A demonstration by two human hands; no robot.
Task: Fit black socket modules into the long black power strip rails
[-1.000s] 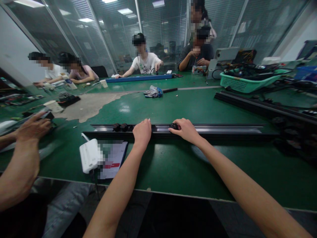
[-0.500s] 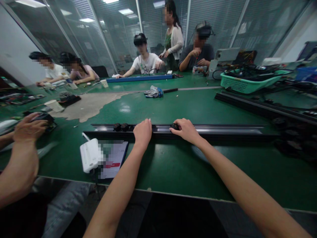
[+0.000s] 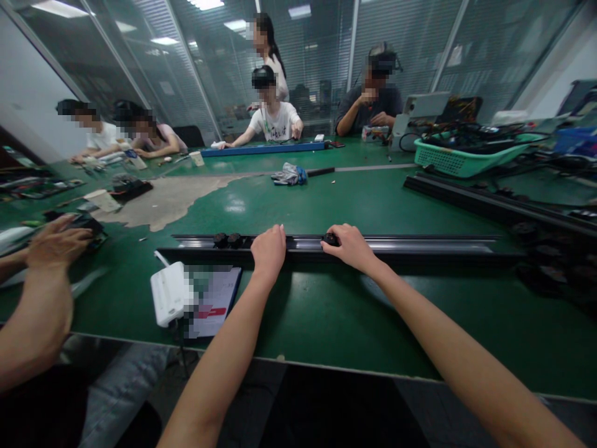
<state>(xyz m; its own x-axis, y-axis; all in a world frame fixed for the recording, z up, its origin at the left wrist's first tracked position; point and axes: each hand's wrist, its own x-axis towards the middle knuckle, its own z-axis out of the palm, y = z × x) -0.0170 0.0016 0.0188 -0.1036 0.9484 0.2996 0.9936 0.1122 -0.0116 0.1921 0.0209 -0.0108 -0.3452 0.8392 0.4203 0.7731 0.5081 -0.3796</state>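
Note:
A long black rail with a shiny metal channel lies lengthwise across the green table before me. My right hand pinches a small round black part at the channel, right of the rail's middle. To its left, my left hand is closed at the rail, fingers curled over it; whatever it grips there is hidden. Two more small black parts sit in the channel just left of my left hand.
A white device and a printed booklet lie near the table's front edge. At left a co-worker's hand holds a dark object. Gloves lie beyond the rail. Black rails and a green basket are at right.
My hands and the rail stay practically where they were. Across the table, a standing person has moved left, behind a seated one.

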